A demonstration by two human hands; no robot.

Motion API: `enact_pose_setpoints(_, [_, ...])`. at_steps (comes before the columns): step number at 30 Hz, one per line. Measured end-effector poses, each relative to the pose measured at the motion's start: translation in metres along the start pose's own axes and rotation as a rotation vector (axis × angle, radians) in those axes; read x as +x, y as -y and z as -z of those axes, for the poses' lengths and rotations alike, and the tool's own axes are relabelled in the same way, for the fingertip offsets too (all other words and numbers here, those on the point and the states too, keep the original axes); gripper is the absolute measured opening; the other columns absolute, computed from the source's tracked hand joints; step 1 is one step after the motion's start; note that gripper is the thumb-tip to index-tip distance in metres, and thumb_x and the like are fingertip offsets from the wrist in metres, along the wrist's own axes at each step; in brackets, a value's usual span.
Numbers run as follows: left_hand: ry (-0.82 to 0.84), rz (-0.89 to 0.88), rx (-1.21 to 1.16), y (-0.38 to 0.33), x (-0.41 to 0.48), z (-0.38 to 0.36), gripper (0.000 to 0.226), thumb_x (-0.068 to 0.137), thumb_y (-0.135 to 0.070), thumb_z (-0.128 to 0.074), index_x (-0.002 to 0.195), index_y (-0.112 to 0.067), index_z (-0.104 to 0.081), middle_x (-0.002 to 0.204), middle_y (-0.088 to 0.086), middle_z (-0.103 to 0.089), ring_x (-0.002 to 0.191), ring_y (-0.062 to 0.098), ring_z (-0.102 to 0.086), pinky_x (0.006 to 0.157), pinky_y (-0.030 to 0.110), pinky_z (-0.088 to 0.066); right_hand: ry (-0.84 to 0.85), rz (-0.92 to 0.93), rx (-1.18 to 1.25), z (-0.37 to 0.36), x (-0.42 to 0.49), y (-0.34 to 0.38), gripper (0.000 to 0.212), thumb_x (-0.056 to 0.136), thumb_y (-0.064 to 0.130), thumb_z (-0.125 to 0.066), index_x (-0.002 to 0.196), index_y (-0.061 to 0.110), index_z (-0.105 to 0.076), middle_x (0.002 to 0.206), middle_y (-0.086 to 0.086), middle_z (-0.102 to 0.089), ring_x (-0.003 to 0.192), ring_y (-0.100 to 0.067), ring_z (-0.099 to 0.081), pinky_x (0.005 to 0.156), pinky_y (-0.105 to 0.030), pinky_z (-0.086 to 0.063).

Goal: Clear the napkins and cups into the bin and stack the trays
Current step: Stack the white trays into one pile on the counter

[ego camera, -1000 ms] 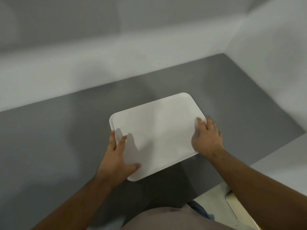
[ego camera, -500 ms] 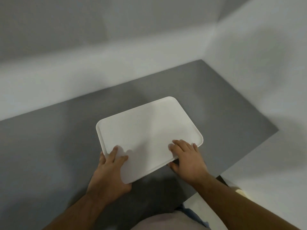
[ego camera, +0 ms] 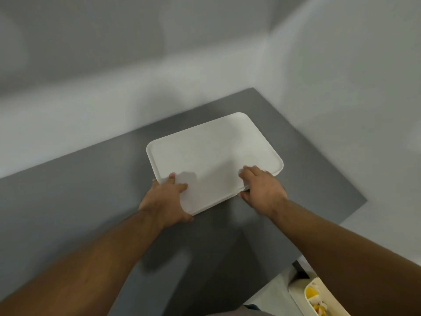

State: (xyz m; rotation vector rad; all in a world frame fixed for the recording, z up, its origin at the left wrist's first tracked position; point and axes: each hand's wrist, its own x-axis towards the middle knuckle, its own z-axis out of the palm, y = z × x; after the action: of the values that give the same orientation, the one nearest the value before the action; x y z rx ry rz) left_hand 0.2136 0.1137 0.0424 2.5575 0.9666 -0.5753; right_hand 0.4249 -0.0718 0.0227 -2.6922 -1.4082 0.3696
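white tray [ego camera: 211,156] lies flat on the grey table [ego camera: 68,201]; left hand [ego camera: 167,199] grasps its near left corner; right hand [ego camera: 262,190] grasps its near right edge; bin [ego camera: 319,295] sits at lower right.

We are seeing no readable text, label, brand, number or sign anywhere: nothing legible is showing on any surface in the head camera's view at this moment.
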Motion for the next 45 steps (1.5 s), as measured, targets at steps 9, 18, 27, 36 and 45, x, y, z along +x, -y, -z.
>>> enact_pose_setpoints(9, [0.039, 0.042, 0.114, -0.078, 0.086, 0.047, 0.119, 0.057, -0.08, -0.074, 0.159, -0.04, -0.027, 0.172, 0.002, -0.007, 0.147, 0.045, -0.029, 0.115, 0.051, -0.038, 0.115, -0.031, 0.016, 0.046, 0.104, -0.077, 0.055, 0.081, 0.038, -0.076, 0.129, 0.022, -0.057, 0.129, 0.001, -0.055, 0.114, -0.03, -0.061, 0.086, -0.036, -0.049])
enact_pose_setpoints(18, [0.008, 0.096, 0.123, -0.109, 0.139, 0.07, 0.119, 0.053, -0.079, -0.072, 0.157, -0.043, -0.029, 0.172, -0.001, -0.012, 0.141, 0.035, -0.042, 0.109, 0.043, -0.045, 0.086, -0.008, 0.024, 0.058, 0.16, -0.112, 0.055, 0.076, 0.035, -0.079, 0.126, 0.02, -0.059, 0.127, -0.002, -0.057, 0.108, -0.035, -0.063, 0.09, -0.042, -0.053])
enact_pose_setpoints(27, [0.005, 0.085, 0.153, -0.126, 0.165, 0.083, 0.115, 0.056, -0.074, -0.074, 0.157, -0.04, -0.032, 0.169, 0.003, -0.02, 0.14, 0.037, -0.044, 0.107, 0.043, -0.047, 0.08, 0.026, -0.008, 0.066, 0.187, -0.135, 0.061, 0.072, 0.037, -0.085, 0.126, 0.019, -0.061, 0.122, -0.003, -0.058, 0.108, -0.032, -0.061, 0.09, -0.041, -0.053])
enact_pose_setpoints(36, [0.026, 0.113, 0.163, -0.127, 0.169, 0.083, 0.115, 0.059, -0.073, -0.075, 0.159, -0.038, -0.03, 0.171, 0.003, -0.013, 0.141, 0.037, -0.042, 0.108, 0.045, -0.046, 0.059, 0.047, -0.01, 0.064, 0.189, -0.138, 0.06, 0.074, 0.038, -0.084, 0.125, 0.017, -0.061, 0.122, -0.003, -0.057, 0.106, -0.03, -0.061, 0.09, -0.043, -0.054])
enact_pose_setpoints(45, [-0.014, 0.103, 0.305, -0.13, 0.161, 0.079, 0.108, 0.068, -0.074, -0.071, 0.159, -0.036, -0.027, 0.17, 0.008, -0.011, 0.154, 0.048, 0.002, 0.122, 0.065, -0.016, 0.188, 0.021, -0.163, 0.077, 0.166, -0.122, 0.054, 0.096, 0.046, -0.055, 0.144, 0.024, -0.048, 0.153, -0.003, -0.046, 0.136, -0.031, -0.047, 0.11, -0.052, -0.041])
